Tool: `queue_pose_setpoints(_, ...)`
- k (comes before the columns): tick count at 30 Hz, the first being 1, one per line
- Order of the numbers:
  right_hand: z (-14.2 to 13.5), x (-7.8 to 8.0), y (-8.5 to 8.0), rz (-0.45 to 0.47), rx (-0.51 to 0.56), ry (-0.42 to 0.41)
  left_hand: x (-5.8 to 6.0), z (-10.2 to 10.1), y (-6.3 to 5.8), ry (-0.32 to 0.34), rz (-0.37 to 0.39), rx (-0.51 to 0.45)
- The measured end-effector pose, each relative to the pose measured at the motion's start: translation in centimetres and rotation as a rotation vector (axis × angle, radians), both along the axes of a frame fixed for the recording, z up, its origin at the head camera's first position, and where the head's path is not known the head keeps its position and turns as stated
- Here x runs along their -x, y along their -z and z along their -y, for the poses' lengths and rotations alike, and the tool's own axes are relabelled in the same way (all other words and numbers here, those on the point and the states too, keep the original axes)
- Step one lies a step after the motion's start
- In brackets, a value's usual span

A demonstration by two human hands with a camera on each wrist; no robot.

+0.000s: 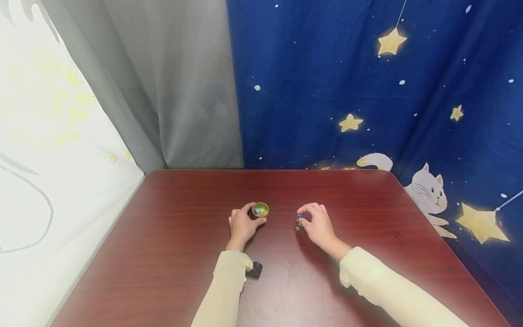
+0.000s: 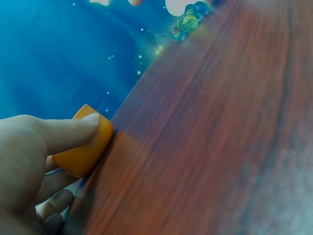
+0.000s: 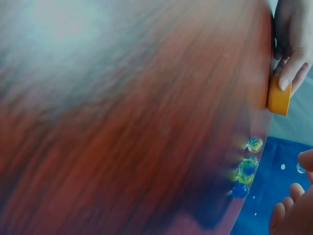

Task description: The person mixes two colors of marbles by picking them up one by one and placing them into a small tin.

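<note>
We would keep the left sleeve (image 1: 222,286) steady, since a black block (image 1: 255,270) sits close beside it on the table (image 1: 180,254); farther out, we think the right hand (image 1: 320,225) pinches one marble (image 3: 300,168), though the right wrist view cuts off much of it, just beside a cluster of loose marbles (image 3: 247,168). We would grip lightly and lift straight up, as these round neighbours crowd close and could roll. The left hand (image 1: 242,225) grips the orange cup (image 1: 260,217), upright with marbles inside, well apart from that cluster; beyond the table we see a grey curtain (image 1: 192,91) and a starry blue curtain (image 1: 302,104)
</note>
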State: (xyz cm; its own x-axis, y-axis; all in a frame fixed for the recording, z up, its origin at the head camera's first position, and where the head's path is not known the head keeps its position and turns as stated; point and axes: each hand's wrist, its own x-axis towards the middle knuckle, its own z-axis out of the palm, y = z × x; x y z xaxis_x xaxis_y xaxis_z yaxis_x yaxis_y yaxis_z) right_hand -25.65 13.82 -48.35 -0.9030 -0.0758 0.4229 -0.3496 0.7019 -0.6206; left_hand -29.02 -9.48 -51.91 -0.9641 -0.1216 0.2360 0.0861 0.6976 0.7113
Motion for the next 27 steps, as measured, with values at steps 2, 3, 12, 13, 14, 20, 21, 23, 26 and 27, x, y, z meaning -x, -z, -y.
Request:
queue_pose_setpoints(2,0.3,0.0,-0.1,0.016,0.003,-0.002,0.0,0.0,0.0,0.000,0.007,0.001)
queue_pose_setpoints(3,0.4,0.1,-0.1,0.027,0.004,-0.002,0.0,0.0,0.0,0.000,0.010,0.002)
queue_pose_setpoints(12,1.6,0.2,-0.3,0.105,0.048,0.003,0.1,0.1,0.0,-0.003,0.018,0.006)
queue_pose_setpoints(13,1.7,0.3,-0.2,0.109,0.056,0.001,0.1,0.1,0.0,-0.003,0.015,0.008)
queue_pose_setpoints(14,1.9,0.3,-0.2,0.112,0.063,0.000,0.1,0.2,0.0,-0.003,0.010,0.009)
queue_pose_setpoints(20,2.8,0.6,-0.1,0.116,0.075,-0.001,0.1,0.3,-0.1,-0.006,0.006,0.007)
queue_pose_setpoints(21,2.9,0.7,-0.1,0.114,0.077,-0.002,0.1,0.3,-0.1,-0.005,0.007,0.007)
queue_pose_setpoints(23,3.1,0.8,0.0,0.108,0.082,-0.004,0.1,0.3,0.0,-0.003,0.007,0.004)
queue_pose_setpoints(26,3.3,1.0,0.2,0.090,0.092,-0.009,0.1,0.3,0.1,0.002,0.004,0.003)
queue_pose_setpoints(27,3.4,1.0,0.2,0.085,0.095,-0.011,0.1,0.3,0.1,0.003,0.002,0.003)
